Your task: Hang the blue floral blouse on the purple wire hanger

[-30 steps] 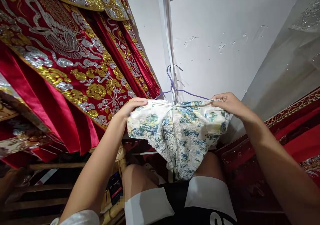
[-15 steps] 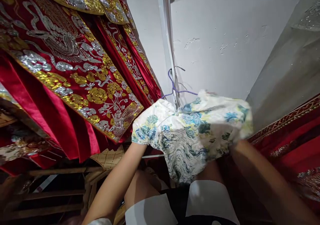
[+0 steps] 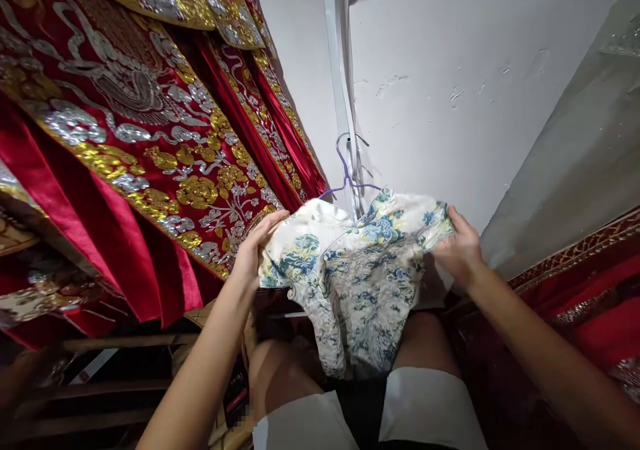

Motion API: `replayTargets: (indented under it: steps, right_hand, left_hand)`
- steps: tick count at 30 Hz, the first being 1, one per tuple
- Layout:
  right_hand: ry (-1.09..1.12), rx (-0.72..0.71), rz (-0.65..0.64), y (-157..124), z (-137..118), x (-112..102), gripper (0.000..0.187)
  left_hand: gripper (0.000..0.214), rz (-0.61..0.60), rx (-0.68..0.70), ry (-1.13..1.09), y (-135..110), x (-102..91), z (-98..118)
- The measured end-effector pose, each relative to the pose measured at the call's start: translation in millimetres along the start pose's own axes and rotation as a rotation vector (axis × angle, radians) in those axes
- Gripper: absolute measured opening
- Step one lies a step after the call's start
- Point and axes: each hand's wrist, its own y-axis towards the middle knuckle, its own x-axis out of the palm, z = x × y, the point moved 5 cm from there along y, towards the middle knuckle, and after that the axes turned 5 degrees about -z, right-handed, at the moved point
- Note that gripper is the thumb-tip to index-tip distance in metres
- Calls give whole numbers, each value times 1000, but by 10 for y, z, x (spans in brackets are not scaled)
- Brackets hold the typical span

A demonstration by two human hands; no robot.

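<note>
A cream garment with blue and green flowers (image 3: 355,270) hangs on a purple wire hanger (image 3: 345,170) in front of me, its lower part draped over my knees. My left hand (image 3: 257,247) grips the garment's left shoulder edge, fingers curled over the cloth. My right hand (image 3: 457,250) grips the right shoulder edge, fingers closed on the fabric. The hanger's hook rises beside a white vertical strip (image 3: 340,83) on the wall.
Red robes with gold and silver embroidery (image 3: 140,137) hang close on the left. More red embroidered cloth (image 3: 575,283) lies at the right. A white wall (image 3: 440,70) is behind. Wooden slats (image 3: 115,370) and a phone (image 3: 235,397) sit low left.
Both hands let go of the garment's top edge, swung it about with my right arm blurred, and now hold it by the two shoulders, slightly lower.
</note>
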Motion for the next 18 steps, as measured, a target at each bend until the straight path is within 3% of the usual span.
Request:
replayTargets:
  steps: [4,6,8,12,14,16,18]
  right_hand:
    - [150,-47,99,64,-628,146,44]
    - [144,-101,44,-40,-850,297,44]
    - [86,-113,-154,-244,-942,493,51]
    - [-248,-21,-835,-817,-785,879,53]
    - [-505,-84,-1003,-986,-649,963,54]
    - [-694,-238,-929,-991,-542,1013,72]
    - [-826,-415,-791,-952,-440,1077,93]
  left_hand:
    - [39,-112,43,204,40,114,274]
    - [32,-131,105,360,75,155,342]
    - [35,-102,159,498,89,172,320]
    - [53,146,308,581,1,168,171]
    - [65,271,365,498,-73,207,111]
    - [74,307,366,285,-114,312,63]
    - [75,221,281,-30,-108,515,18]
